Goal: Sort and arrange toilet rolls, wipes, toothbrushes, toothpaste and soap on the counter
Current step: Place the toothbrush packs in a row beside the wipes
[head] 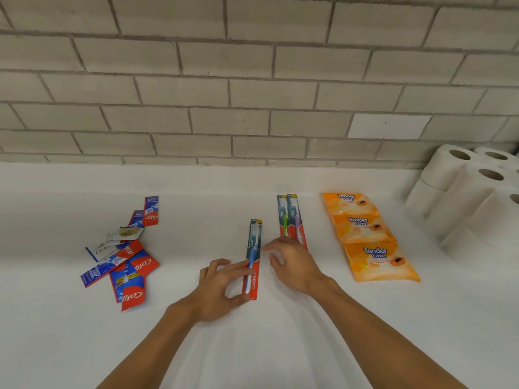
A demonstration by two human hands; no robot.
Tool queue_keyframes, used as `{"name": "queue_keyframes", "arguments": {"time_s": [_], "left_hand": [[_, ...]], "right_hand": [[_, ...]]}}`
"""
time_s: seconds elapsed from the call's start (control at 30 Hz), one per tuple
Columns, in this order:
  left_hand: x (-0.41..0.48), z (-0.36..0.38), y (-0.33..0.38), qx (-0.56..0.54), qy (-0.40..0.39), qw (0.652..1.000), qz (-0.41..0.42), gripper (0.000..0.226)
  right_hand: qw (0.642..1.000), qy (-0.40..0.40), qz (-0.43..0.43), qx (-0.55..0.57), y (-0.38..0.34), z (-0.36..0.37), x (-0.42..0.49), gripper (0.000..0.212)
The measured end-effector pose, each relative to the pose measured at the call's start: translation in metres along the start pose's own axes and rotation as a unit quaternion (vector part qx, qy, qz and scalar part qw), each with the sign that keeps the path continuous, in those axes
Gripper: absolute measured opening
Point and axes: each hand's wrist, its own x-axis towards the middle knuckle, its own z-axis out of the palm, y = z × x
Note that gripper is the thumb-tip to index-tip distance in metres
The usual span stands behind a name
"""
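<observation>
White counter (252, 346) is running from the near edge up to a grey brick wall (196, 94), and in the head view most of its near part is lying bare around the two forearms. The left hand (217, 287) is pinching the blue toothbrush pack (254, 248) along its left edge, fingers curled on the middle and thumb by the lower end; the pack is lying lengthwise near the middle of the counter. The right hand (292, 265) is hovering just to the right of it, fingers loosely spread and holding nothing, and is covering the near ends of the two toothbrush packs (289, 214) lying side by side. A narrow strip of counter is separating those from three orange wipes packs (365, 234), which are overlapping in a row. Toilet rolls (463, 197) are standing stacked at the right edge against the wall. Well apart on the left, toothpaste boxes (129, 270) and soap packets (112, 242) are lying in a loose, overlapping heap.
</observation>
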Motion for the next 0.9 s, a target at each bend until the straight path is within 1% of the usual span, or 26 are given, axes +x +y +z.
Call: {"name": "queue_keyframes", "arguments": {"time_s": [0.07, 0.13, 0.2, 0.33, 0.43, 0.57, 0.73, 0.83, 0.9], "left_hand": [[0.012, 0.001, 0.003, 0.004, 0.004, 1.000, 0.000, 0.061], [0.023, 0.001, 0.007, 0.010, 0.010, 1.000, -0.001, 0.062], [0.035, 0.001, 0.011, 0.021, 0.009, 1.000, -0.002, 0.064], [0.055, 0.000, 0.015, 0.039, 0.001, 0.999, -0.008, 0.068], [0.069, 0.001, 0.018, 0.042, 0.001, 0.999, -0.007, 0.067], [0.083, 0.002, 0.022, 0.053, 0.001, 0.999, -0.009, 0.067], [0.098, 0.004, 0.024, 0.067, 0.000, 0.998, -0.009, 0.067], [0.107, 0.004, 0.025, 0.070, -0.005, 0.997, -0.014, 0.071], [0.112, 0.004, 0.026, 0.066, -0.004, 0.998, -0.017, 0.069]], "right_hand": [[0.999, 0.040, 0.035, -0.004, 0.011, -0.008, 0.006, 0.024], [0.996, 0.058, 0.072, -0.016, 0.025, -0.012, 0.012, 0.022], [0.993, 0.058, 0.105, -0.017, 0.039, -0.014, 0.018, 0.024], [0.985, 0.024, 0.169, -0.006, 0.059, -0.014, 0.027, 0.039], [0.987, -0.002, 0.161, -0.014, 0.068, -0.013, 0.033, 0.046], [0.989, -0.017, 0.148, -0.015, 0.076, -0.012, 0.038, 0.047], [0.991, -0.025, 0.132, -0.024, 0.086, -0.011, 0.042, 0.051], [0.991, -0.019, 0.130, -0.023, 0.091, -0.010, 0.045, 0.050], [0.992, -0.019, 0.127, -0.021, 0.092, -0.011, 0.046, 0.050]]}}
